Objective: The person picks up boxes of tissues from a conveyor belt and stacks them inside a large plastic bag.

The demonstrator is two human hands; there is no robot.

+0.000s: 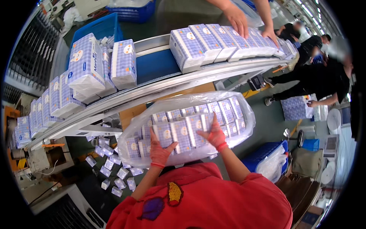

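Note:
In red see-through gloves, my left hand (160, 150) and my right hand (214, 136) press in from both ends of a row of tissue packs (181, 133). The packs are wrapped in white and lilac check film with a cartoon face. Beneath and around that row, more packs (225, 107) stand in rows inside a big clear plastic bag (247, 108). The bag's mouth is spread wide in front of my red top. My fingertips lie against the outer packs, thumbs on their near faces.
Beyond the bag runs a conveyor (152, 68) carrying more tissue packs (187, 47). A co-worker's hands (238, 21) rest on its far packs. Loose packs (122, 173) litter the floor at left. A blue crate (284, 152) with plastic bags stands right. People in black (320, 80) work farther right.

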